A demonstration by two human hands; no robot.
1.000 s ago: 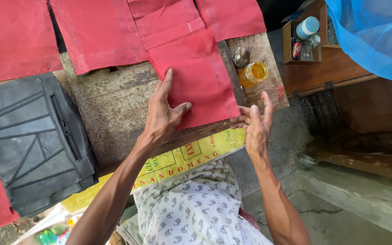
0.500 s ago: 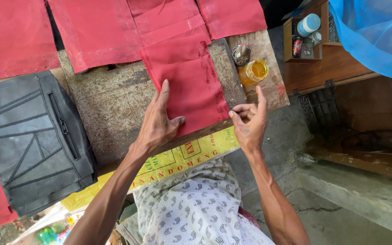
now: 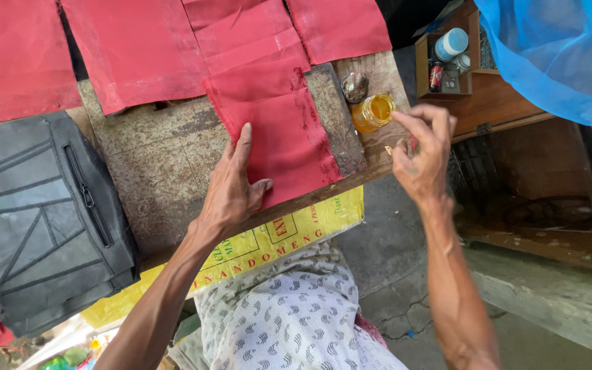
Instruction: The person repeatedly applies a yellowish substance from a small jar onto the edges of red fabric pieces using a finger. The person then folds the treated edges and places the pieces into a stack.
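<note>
Right hand [image 3: 421, 154] off the red cloth piece [image 3: 279, 130], now raised beside the glue jar [image 3: 373, 112].

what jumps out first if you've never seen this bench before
The red sheets spread across the top of the worn work board, with the left hand pressing flat on the red piece at the centre. To its right, the right hand hovers by a small jar of amber liquid at the board's edge. A black zippered bag panel lies far left.
</note>
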